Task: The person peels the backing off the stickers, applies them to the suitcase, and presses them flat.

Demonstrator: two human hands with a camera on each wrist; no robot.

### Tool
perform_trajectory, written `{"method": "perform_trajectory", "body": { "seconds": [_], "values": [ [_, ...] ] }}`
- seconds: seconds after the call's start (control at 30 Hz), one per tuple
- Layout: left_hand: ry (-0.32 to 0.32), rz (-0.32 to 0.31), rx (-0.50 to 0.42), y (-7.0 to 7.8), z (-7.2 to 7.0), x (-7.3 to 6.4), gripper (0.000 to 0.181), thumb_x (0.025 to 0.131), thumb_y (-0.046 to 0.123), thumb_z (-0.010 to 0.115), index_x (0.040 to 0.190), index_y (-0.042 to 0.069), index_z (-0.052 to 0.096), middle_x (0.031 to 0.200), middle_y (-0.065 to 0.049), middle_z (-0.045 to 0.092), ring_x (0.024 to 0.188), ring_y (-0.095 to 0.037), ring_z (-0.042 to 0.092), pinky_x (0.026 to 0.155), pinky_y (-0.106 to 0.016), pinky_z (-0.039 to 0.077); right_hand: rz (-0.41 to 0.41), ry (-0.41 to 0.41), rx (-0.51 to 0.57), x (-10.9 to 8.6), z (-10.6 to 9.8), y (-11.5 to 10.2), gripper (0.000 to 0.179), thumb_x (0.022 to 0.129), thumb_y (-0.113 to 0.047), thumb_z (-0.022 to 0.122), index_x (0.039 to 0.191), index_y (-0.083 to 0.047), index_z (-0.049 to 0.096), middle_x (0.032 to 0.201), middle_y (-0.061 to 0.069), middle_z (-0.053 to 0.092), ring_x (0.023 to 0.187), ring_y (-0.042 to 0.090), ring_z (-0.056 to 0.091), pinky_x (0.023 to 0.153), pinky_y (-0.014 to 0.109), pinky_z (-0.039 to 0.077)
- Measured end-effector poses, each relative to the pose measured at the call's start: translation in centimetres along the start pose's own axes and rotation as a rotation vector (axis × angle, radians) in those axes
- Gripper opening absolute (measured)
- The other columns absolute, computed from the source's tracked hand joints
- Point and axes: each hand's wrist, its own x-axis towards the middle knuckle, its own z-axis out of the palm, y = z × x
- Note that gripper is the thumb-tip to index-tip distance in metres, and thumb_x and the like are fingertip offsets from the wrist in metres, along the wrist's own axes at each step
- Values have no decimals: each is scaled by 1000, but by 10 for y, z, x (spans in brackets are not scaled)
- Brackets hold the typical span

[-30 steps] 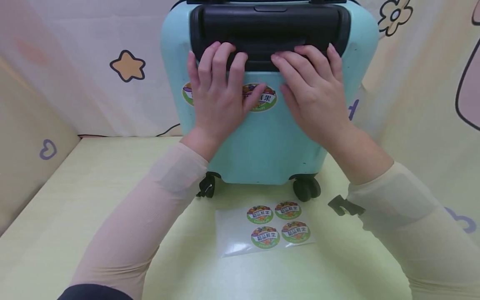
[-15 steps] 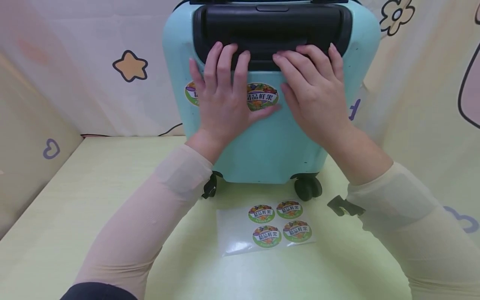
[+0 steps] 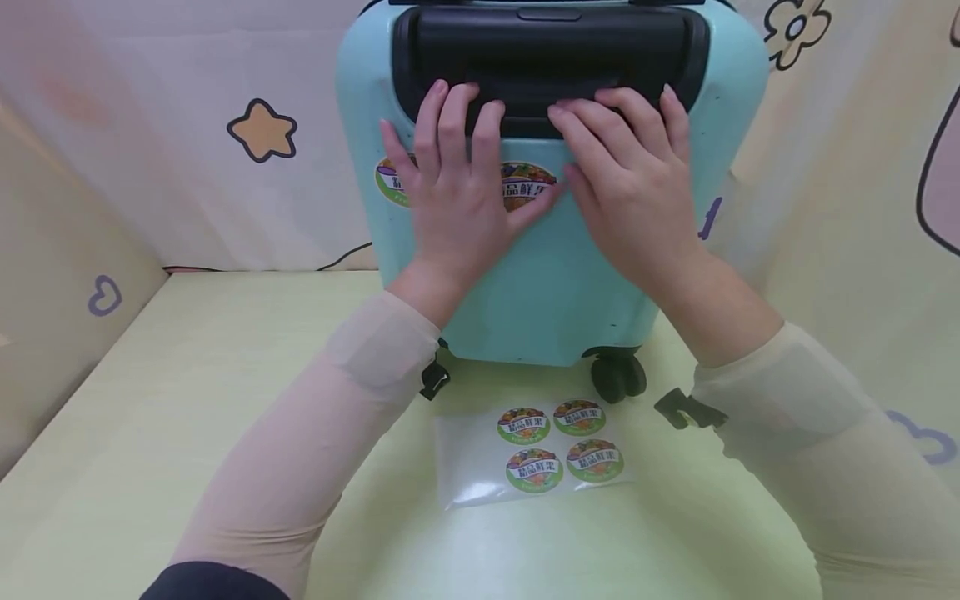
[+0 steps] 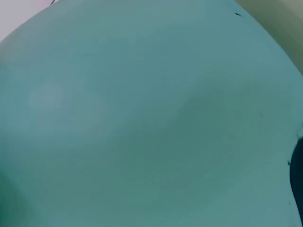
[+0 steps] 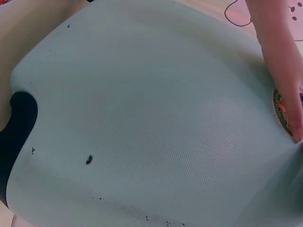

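A light blue suitcase (image 3: 540,292) stands upright on its wheels, a black recessed panel (image 3: 551,50) across its upper front. My left hand (image 3: 465,200) lies on the front with spread fingers, their tips reaching the panel's lower part. Its thumb extends over an oval fruit sticker (image 3: 525,177), partly covering it. Another such sticker (image 3: 390,182) shows at the left, partly behind the little finger. My right hand (image 3: 637,192) rests its fingertips on the panel's lower part, thumb near the left thumb. Mostly bare shell fills both wrist views; part of the left hand (image 5: 281,66) enters the right one.
A clear sheet (image 3: 468,467) with several round fruit stickers (image 3: 534,471) lies on the pale table (image 3: 247,358) before the suitcase. Black wheels (image 3: 618,377) stand behind it. A patterned cloth (image 3: 172,150) hangs behind and at both sides.
The suitcase has shifted slightly to the right in view. My left hand has moved a little right, its fingers and thumb spreading. The right hand has stayed almost in place.
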Motion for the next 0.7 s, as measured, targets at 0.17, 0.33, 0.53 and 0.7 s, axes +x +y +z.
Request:
{"method": "perform_trajectory", "body": {
  "seconds": [0.17, 0.33, 0.53, 0.7],
  "values": [
    [-26, 55, -11, -5, -2, -2, 80, 79, 72, 45, 125, 8, 39, 131, -16, 38, 131, -30, 25, 106, -59, 1, 8, -17, 19, 0, 0, 0, 33, 92, -15, 57, 124, -7, 59, 123, 12, 58, 121, 29, 43, 110, 47, 11],
    [-40, 78, -11, -9, -3, -3, 84, 76, 75, 45, 128, 8, 38, 133, -16, 37, 132, -30, 24, 107, -58, 2, 6, -36, 18, 0, 0, 1, 34, 92, -16, 57, 125, -7, 59, 124, 12, 58, 121, 29, 42, 110, 47, 12],
    [-67, 153, 2, -21, -4, -5, 91, 74, 78, 45, 132, 9, 37, 136, -15, 36, 132, -30, 24, 107, -57, 6, 8, -62, 14, 1, -2, 1, 35, 92, -16, 58, 126, -7, 58, 125, 12, 57, 122, 29, 41, 110, 47, 11],
    [-77, 177, 7, -23, -5, -2, 83, 79, 74, 43, 130, 10, 39, 135, -15, 37, 130, -29, 25, 108, -54, 8, 14, -47, 19, 0, -2, 2, 35, 92, -15, 58, 125, -8, 58, 125, 11, 58, 122, 29, 42, 110, 47, 12]
  ]
}}
